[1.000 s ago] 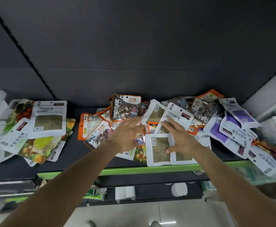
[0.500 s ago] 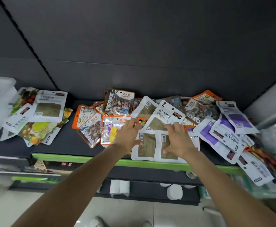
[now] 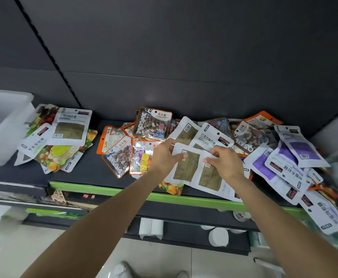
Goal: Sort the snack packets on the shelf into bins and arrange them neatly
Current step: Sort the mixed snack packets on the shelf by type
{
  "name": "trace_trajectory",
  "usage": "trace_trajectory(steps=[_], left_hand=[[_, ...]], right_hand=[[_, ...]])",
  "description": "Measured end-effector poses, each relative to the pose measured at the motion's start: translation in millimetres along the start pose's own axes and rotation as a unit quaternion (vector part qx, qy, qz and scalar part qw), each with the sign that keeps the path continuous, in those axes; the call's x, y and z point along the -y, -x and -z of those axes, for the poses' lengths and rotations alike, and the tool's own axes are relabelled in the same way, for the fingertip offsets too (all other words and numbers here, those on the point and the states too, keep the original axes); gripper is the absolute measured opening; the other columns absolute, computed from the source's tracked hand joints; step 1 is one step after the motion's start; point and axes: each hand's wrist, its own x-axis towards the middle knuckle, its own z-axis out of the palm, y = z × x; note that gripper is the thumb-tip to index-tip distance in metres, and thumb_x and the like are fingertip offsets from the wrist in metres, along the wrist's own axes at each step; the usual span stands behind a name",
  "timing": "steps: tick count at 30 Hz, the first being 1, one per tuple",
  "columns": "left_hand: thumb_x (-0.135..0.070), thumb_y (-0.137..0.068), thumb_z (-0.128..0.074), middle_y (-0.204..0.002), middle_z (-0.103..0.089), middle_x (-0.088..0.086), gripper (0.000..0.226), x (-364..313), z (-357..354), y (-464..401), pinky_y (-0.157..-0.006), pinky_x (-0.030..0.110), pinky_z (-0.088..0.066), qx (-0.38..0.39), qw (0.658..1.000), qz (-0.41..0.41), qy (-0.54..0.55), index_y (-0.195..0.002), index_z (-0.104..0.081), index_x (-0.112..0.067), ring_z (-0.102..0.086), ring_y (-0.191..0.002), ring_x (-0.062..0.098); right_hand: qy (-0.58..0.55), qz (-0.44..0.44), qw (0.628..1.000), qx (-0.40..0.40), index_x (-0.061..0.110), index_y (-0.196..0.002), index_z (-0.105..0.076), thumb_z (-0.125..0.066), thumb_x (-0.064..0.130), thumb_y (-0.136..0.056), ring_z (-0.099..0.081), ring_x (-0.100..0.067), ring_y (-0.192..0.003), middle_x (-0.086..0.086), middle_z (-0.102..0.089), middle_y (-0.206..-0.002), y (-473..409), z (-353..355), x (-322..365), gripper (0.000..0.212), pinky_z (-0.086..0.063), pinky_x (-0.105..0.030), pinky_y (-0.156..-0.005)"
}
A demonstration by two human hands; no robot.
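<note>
Head view: left hand (image 3: 164, 157) pinches white packet (image 3: 186, 167); right hand (image 3: 226, 163) apparently pinches neighbouring packet (image 3: 210, 177), both arms outstretched.

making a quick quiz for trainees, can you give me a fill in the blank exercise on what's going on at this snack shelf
1. The left hand and right hand each pinch a white packet with a ____ window: left one, right one.
2. The front edge of the shelf is coloured ____.
3. The translucent white bin stands at the ____ end of the shelf.
4. The white packets at the right end have ____ panels.

Missing words: brown; green; left; purple
</note>
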Motion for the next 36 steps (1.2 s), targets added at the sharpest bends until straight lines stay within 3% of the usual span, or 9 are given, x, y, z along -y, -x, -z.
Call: trace_trajectory(steps=[2, 7, 13, 17, 21, 24, 31, 34, 36], left_hand=[[-0.021, -0.082, -0.074, -0.099, -0.063, -0.005, 0.042, -2, 4, 0, -0.066, 0.015, -0.048, 0.015, 1.000, 0.004, -0.020, -0.118, -0.055, -0.014, -0.061, -0.093, 0.013], [-0.027, -0.066, -0.086, -0.106, -0.060, 0.001, 0.072, 4, 11, -3, -0.079, 0.035, -0.053, -0.005, 0.995, 0.022, -0.100, -0.118, -0.037, -0.019, -0.059, -0.100, 0.021], [-0.023, -0.075, -0.081, -0.097, -0.057, 0.002, 0.061, 9, 60, -18, -0.064, 0.024, -0.045, -0.036, 0.990, 0.029, -0.134, -0.122, -0.042, -0.016, -0.052, -0.086, 0.016], [-0.015, -0.081, -0.074, -0.083, -0.054, -0.008, 0.041, 28, 110, -19, -0.050, 0.011, -0.041, -0.070, 0.994, 0.032, -0.073, -0.108, -0.044, -0.019, -0.054, -0.079, 0.012], [-0.015, -0.087, -0.068, -0.093, -0.055, -0.002, 0.036, 53, 169, -22, -0.064, 0.025, -0.044, -0.142, 0.988, 0.066, -0.019, -0.117, -0.048, -0.014, -0.055, -0.086, 0.017], [-0.015, -0.091, -0.062, -0.102, -0.057, 0.007, 0.037, 69, 207, -27, -0.071, 0.029, -0.043, -0.214, 0.972, 0.100, -0.011, -0.125, -0.049, -0.007, -0.055, -0.092, 0.023], [-0.005, -0.098, -0.046, -0.120, -0.057, 0.020, 0.039, 94, 279, -46, -0.074, 0.029, -0.040, -0.291, 0.946, 0.145, 0.020, -0.136, -0.041, -0.004, -0.051, -0.089, 0.021], [0.007, -0.095, -0.040, -0.125, -0.050, 0.022, 0.038, 106, 301, -48, -0.081, 0.033, -0.040, -0.329, 0.935, 0.133, -0.002, -0.132, -0.036, -0.002, -0.052, -0.111, 0.033], [0.013, -0.088, -0.039, -0.143, -0.032, 0.021, 0.058, 112, 305, -48, -0.100, 0.043, -0.034, -0.325, 0.924, 0.110, -0.171, -0.140, -0.027, -0.009, -0.032, -0.133, 0.038]], right_hand=[[-0.028, -0.016, 0.999, -0.012, 0.020, -0.085, -0.064, -0.070, 0.038, -0.082, -0.061, -0.018, -0.085, 0.004, -0.068, -0.088, -3, -1, 5, 0.019, -0.034, -0.027, -0.058], [-0.122, -0.026, 0.991, -0.041, 0.015, -0.087, -0.067, -0.072, 0.035, -0.082, -0.059, -0.017, -0.084, 0.006, -0.062, -0.083, -10, -12, 38, 0.021, -0.045, -0.032, -0.070], [-0.186, -0.020, 0.982, -0.027, 0.011, -0.085, -0.062, -0.070, 0.031, -0.084, -0.060, -0.020, -0.086, 0.002, -0.062, -0.084, -16, -38, 84, 0.021, -0.040, -0.029, -0.069], [-0.101, 0.023, 0.995, 0.011, 0.012, -0.127, -0.051, -0.069, 0.032, -0.084, -0.047, -0.026, -0.120, -0.010, -0.054, -0.126, -24, -53, 122, 0.052, -0.040, -0.031, -0.091], [-0.007, 0.081, 0.994, 0.080, 0.018, -0.151, -0.013, -0.070, 0.039, -0.082, -0.012, -0.027, -0.144, -0.010, -0.014, -0.156, -28, -74, 158, 0.092, -0.026, -0.041, -0.112], [0.048, 0.127, 0.981, 0.136, 0.021, -0.152, -0.005, -0.068, 0.039, -0.084, -0.005, -0.023, -0.146, -0.004, -0.003, -0.159, -28, -101, 184, 0.095, -0.019, -0.038, -0.115], [0.203, 0.169, 0.954, 0.137, 0.027, -0.152, 0.001, -0.056, 0.053, -0.087, 0.007, -0.027, -0.146, -0.009, 0.004, -0.159, -43, -153, 240, 0.090, 0.000, -0.040, -0.120], [0.271, 0.153, 0.939, 0.146, 0.027, -0.152, 0.004, -0.051, 0.059, -0.087, 0.006, -0.029, -0.147, -0.009, 0.004, -0.159, -50, -166, 256, 0.090, 0.006, -0.045, -0.118], [0.297, 0.144, 0.933, 0.146, 0.028, -0.152, 0.000, -0.052, 0.057, -0.088, 0.004, -0.028, -0.147, -0.009, 0.002, -0.159, -51, -173, 265, 0.088, 0.007, -0.049, -0.117]])
